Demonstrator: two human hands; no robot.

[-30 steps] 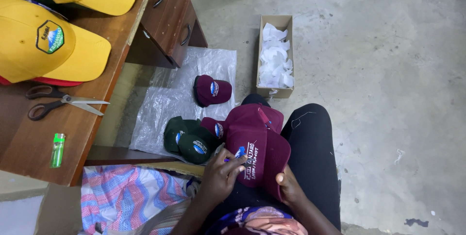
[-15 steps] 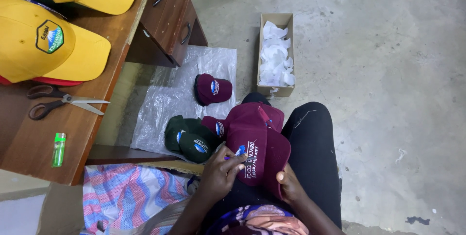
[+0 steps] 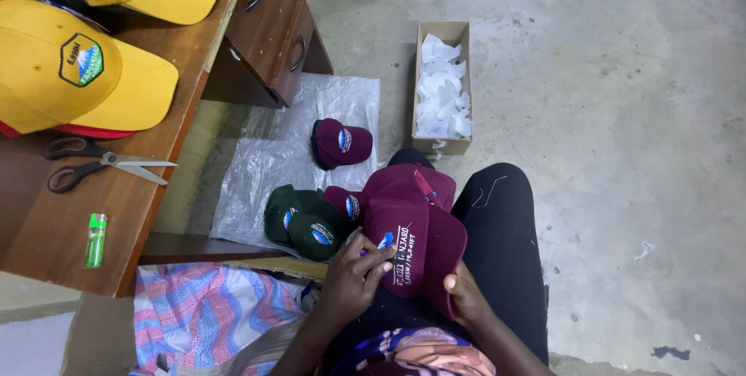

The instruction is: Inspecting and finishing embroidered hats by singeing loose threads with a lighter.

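Two hands are kept on one maroon cap (image 3: 412, 236) in the lap, at 6 o'clock. The left hand (image 3: 353, 279) pinches at its front patch; the right hand (image 3: 465, 294) is closed on the brim, probably to steady it. More caps (image 3: 311, 221) are laid on plastic sheet (image 3: 272, 158) at 10 o'clock.

1. The right hand (image 3: 466, 298) is partly hidden behind the maroon cap (image 3: 416, 240) it holds.
2. Left of that cap, the two yellow caps (image 3: 78, 73) are cut off by the edge.
3. The small thing pinched in the left hand (image 3: 353, 279) may be a thread; it is too tiny to tell.
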